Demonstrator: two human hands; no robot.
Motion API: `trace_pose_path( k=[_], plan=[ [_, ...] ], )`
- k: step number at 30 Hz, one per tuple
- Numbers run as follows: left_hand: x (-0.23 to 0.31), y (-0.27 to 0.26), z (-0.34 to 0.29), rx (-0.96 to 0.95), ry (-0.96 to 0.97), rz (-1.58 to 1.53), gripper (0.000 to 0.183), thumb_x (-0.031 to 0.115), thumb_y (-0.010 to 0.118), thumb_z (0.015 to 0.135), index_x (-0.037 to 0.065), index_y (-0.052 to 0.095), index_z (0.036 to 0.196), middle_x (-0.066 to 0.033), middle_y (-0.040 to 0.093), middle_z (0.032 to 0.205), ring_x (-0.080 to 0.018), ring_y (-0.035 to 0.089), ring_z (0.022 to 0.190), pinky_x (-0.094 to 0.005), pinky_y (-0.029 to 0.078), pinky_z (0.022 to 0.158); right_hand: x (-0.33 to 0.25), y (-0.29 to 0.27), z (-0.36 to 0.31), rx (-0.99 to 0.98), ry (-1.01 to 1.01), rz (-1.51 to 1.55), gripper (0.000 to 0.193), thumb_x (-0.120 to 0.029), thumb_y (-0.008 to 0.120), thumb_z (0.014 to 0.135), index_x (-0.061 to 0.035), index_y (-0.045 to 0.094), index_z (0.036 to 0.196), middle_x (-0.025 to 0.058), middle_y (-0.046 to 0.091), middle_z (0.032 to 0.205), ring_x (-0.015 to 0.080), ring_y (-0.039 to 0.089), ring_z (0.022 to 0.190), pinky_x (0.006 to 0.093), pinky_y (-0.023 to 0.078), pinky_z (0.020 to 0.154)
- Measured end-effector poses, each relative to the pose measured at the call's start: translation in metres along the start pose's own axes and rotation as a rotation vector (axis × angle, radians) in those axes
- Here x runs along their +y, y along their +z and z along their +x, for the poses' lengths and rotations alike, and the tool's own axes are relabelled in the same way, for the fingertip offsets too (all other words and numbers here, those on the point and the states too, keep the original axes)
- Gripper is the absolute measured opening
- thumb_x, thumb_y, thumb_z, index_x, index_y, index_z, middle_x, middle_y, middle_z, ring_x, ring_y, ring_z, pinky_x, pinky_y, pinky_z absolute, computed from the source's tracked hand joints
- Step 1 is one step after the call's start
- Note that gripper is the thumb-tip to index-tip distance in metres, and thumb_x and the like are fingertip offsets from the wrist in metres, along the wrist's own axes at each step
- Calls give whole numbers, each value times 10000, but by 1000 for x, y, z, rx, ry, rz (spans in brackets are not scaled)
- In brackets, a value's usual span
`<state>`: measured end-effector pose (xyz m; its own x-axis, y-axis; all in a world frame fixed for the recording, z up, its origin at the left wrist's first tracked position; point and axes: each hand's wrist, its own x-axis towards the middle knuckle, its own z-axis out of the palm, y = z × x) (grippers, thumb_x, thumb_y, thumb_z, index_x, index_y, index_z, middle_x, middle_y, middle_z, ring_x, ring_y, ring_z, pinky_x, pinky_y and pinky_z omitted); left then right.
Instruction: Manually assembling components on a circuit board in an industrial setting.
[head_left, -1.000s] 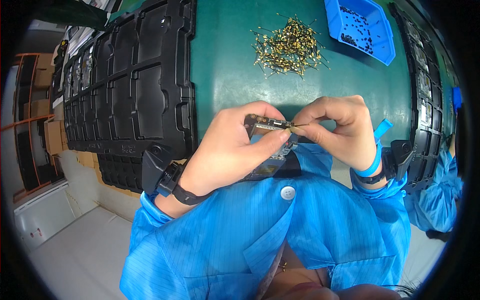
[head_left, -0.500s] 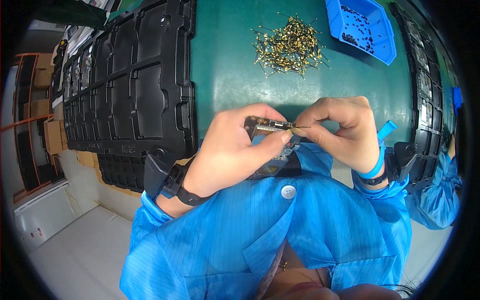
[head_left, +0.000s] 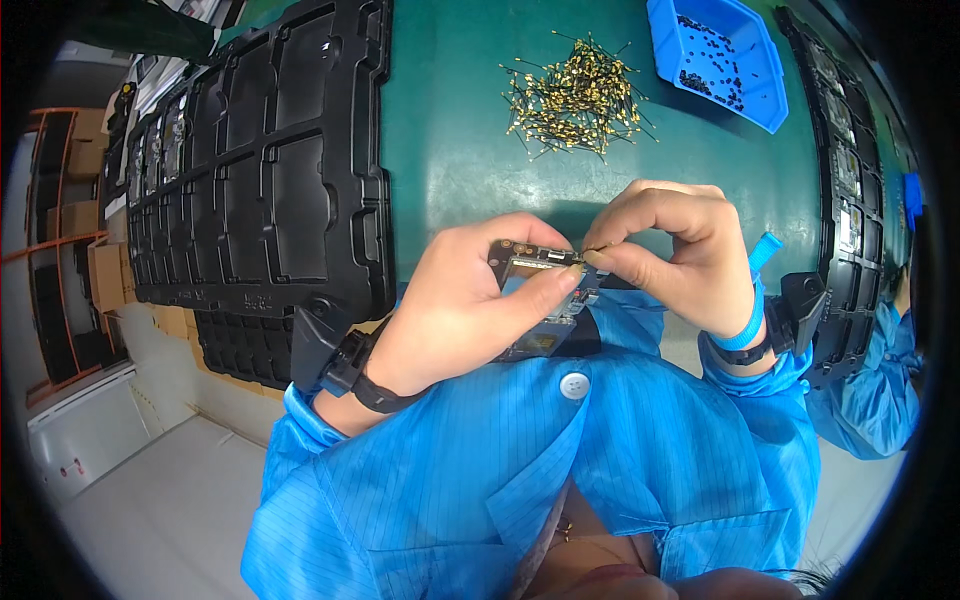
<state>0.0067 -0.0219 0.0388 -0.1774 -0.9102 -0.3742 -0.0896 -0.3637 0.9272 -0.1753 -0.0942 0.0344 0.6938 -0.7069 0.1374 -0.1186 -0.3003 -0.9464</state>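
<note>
A small circuit board (head_left: 528, 252) with dark edges and metal parts is held up in front of my chest, over the table's near edge. My left hand (head_left: 450, 305) is closed round its left side, thumb lying across its face. At the board's upper right corner, the thumb and forefinger of my right hand (head_left: 685, 250) pinch a thin dark cable (head_left: 597, 249), of which only a short bit shows. The fingertips hide whether its end touches the board. Farther back on the green table (head_left: 450, 140) lies a pile of short black cables with gold ends (head_left: 575, 100).
A blue bin (head_left: 768, 75) with small black parts stands at the back right. Large black compartment trays flank me, the left tray (head_left: 300, 180) mostly bare and the right tray (head_left: 850, 200) holding boards. Another person's blue sleeve (head_left: 870, 390) shows at the far right.
My right hand has shifted slightly left and up, its fingertips closer against the board's corner. Less of the thin cable shows now. My left hand holds the board almost unmoved.
</note>
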Motion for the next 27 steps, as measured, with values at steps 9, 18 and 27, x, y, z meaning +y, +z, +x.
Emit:
trace_pose_path(
  k=[9, 18, 27],
  plan=[
    [-1, 1, 0, 16, -9, -28, 172, 53, 613, 786, -18, 559, 933, -46, 611, 843, -70, 557, 778, -203, 448, 681, -1, 3, 2, -10, -27, -31, 54, -31, 612, 727, -7, 601, 774, 92, 607, 713, 184, 606, 666, 267, 461, 600],
    [2, 4, -2, 63, 45, 3, 174, 56, 629, 766, -17, 579, 916, -33, 613, 824, -56, 543, 756, -198, 439, 664, -1, 1, 0, -17, -15, 4, 66, -28, 621, 727, -2, 595, 783, 93, 614, 716, 185, 620, 655, 258, 473, 587],
    [4, 5, -3, 85, 93, 33, 189, 88, 642, 759, -17, 588, 907, -33, 617, 793, -53, 536, 726, -196, 434, 641, -4, -4, -1, -56, -12, -68, 62, -34, 641, 712, -8, 635, 769, 97, 632, 687, 182, 623, 609, 259, 480, 541]
  ],
)
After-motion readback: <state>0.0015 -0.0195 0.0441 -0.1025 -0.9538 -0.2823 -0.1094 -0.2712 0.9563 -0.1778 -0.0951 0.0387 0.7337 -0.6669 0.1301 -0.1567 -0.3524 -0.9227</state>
